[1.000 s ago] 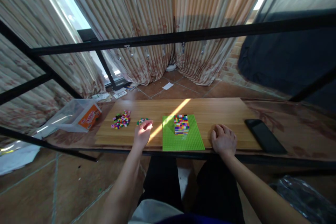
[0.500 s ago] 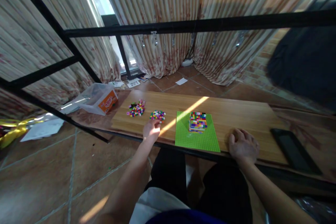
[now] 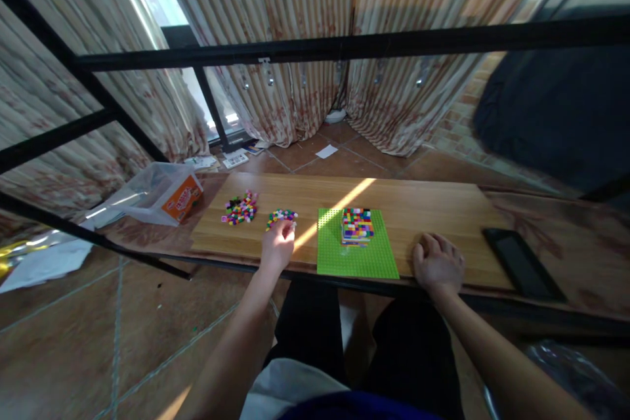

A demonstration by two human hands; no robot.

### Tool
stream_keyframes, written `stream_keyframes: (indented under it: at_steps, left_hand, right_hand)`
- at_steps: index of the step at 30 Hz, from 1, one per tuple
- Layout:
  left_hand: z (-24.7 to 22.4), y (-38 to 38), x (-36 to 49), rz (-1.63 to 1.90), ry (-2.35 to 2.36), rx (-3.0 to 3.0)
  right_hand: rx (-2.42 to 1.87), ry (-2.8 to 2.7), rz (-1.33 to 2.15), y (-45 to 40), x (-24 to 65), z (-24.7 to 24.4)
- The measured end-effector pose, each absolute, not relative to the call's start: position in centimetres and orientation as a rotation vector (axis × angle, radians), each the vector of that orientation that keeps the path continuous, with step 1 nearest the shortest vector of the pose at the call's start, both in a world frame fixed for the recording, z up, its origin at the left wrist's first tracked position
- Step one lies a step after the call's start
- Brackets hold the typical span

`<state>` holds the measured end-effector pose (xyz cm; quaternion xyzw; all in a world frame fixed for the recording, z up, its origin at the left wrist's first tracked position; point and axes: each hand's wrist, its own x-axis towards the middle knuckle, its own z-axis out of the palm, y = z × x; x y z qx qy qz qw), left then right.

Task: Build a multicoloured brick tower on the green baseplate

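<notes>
My left hand (image 3: 278, 244) is closed in a pinch at the front edge of a small pile of colourful toy bricks (image 3: 280, 215). A tiny pale brick (image 3: 294, 224) shows at its fingertips. A second, looser heap of bricks (image 3: 241, 209) lies farther left on the wooden board. On the green baseplate (image 3: 354, 264) stands a block-shaped stack of multicoloured bricks (image 3: 357, 223), several layers high. My right hand (image 3: 439, 261) rests on the board to the right of the baseplate, its fingers lying loosely bent, holding nothing.
A clear plastic box (image 3: 162, 193) with an orange label stands left of the wooden board (image 3: 418, 203). A dark phone-like slab (image 3: 524, 262) lies at the right. Behind the board runs a black metal bar (image 3: 305, 51) in front of curtains.
The whole view has shifted, so the board sits farther left. My left hand has turned up slightly from the pile, with a pale brick now showing at its fingertips. My right hand stays resting.
</notes>
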<state>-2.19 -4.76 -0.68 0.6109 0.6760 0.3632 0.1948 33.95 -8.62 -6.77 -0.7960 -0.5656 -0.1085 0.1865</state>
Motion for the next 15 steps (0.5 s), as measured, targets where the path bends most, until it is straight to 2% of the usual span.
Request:
stream_keyframes:
  at_steps: [6, 15]
  left_hand:
    - [2.4, -4.4, 2.3, 1.153, 1.455, 1.81]
    - [6.0, -2.6, 8.2, 0.85, 1.362, 2.298]
  right_hand:
    - [-2.236, -1.579, -0.307, -8.5, 33.8, -6.7]
    - [-2.219, -1.566, -0.315, -8.5, 33.5, -6.6]
